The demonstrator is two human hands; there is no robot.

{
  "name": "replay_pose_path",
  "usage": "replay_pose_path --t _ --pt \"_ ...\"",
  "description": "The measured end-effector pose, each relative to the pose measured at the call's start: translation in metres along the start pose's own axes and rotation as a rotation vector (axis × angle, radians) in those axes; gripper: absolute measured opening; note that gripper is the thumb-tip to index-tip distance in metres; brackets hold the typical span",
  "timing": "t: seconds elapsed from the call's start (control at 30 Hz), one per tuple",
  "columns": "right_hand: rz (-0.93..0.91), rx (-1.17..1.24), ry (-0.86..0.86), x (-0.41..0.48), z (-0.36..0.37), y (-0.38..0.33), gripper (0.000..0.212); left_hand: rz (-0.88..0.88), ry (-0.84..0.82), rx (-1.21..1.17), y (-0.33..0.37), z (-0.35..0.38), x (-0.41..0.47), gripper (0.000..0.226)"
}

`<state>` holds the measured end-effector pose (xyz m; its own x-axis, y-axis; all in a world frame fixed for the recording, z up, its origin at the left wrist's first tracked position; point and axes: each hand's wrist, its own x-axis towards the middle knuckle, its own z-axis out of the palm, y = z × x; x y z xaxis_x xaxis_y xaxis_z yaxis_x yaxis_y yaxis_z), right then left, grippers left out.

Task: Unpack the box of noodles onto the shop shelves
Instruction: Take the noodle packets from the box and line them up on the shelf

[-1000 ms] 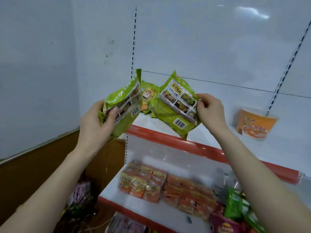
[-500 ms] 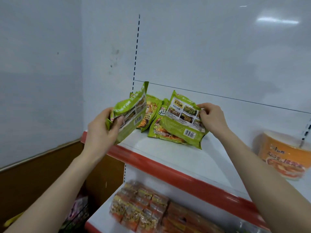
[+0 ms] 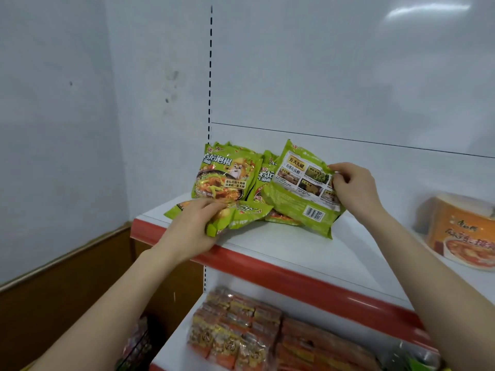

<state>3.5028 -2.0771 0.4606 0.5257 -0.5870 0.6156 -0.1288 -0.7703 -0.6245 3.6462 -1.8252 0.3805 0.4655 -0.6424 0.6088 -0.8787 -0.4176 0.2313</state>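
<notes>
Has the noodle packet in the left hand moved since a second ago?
Yes. The noodle packet went from upright before the shelf's red edge to lying on the shelf behind it, under the left hand.

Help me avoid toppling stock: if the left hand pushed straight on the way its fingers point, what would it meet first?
Probably the upright green packets leaning at the back of the shelf, just beyond the flat packet the left hand holds; depth is unclear.

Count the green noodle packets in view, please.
4 green plastic noodle packets: one upright at back, one half-hidden beside it, one in left hand, one in right hand; more may hide.
</notes>
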Motion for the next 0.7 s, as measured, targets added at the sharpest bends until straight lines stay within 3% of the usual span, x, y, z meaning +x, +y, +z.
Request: replay_pose_path --t 0.07,0.13,0.17,0.23,0.3,0.33,0.43,0.53,0.6,0.7 --pt "-0.001 -0.010 0.009 -0.002 0.002 -0.002 0.034 0.005 -0.137 -0.037 0.003 -0.007 -0.001 0.084" --pt "0.005 -0.015 0.006 -0.005 0.004 -0.004 0.034 -0.035 -0.278 -0.111 0.003 -0.015 -0.003 0.095" --pt "0.006 -0.021 0.008 -0.007 0.005 -0.005 0.034 -0.069 -0.292 -0.211 0.003 -0.021 0.000 0.087" --pt "-0.004 -0.040 0.016 -0.009 0.005 -0.005 0.034 -0.141 -0.174 -0.476 -0.001 -0.029 0.009 0.048" --pt "-0.026 -0.060 0.021 -0.012 0.005 -0.005 0.033 -0.299 0.003 -0.405 -0.017 -0.029 0.025 0.029" --pt "-0.035 -0.064 0.023 -0.013 0.005 -0.005 0.033 -0.384 0.014 -0.227 -0.026 -0.028 0.034 0.031" --pt "-0.052 -0.064 0.027 -0.017 0.007 -0.004 0.032 -0.564 -0.256 0.151 -0.040 -0.024 0.053 0.053" --pt "-0.053 -0.071 0.030 -0.018 0.007 -0.004 0.032 -0.656 -0.418 -0.104 -0.044 -0.026 0.060 0.052" --pt "-0.050 -0.068 0.031 -0.018 0.007 -0.005 0.032 -0.687 -0.391 -0.335 -0.047 -0.029 0.058 0.038" --pt "-0.039 -0.066 0.031 -0.018 0.007 -0.006 0.032 -0.696 -0.337 -0.451 -0.050 -0.035 0.054 0.022"
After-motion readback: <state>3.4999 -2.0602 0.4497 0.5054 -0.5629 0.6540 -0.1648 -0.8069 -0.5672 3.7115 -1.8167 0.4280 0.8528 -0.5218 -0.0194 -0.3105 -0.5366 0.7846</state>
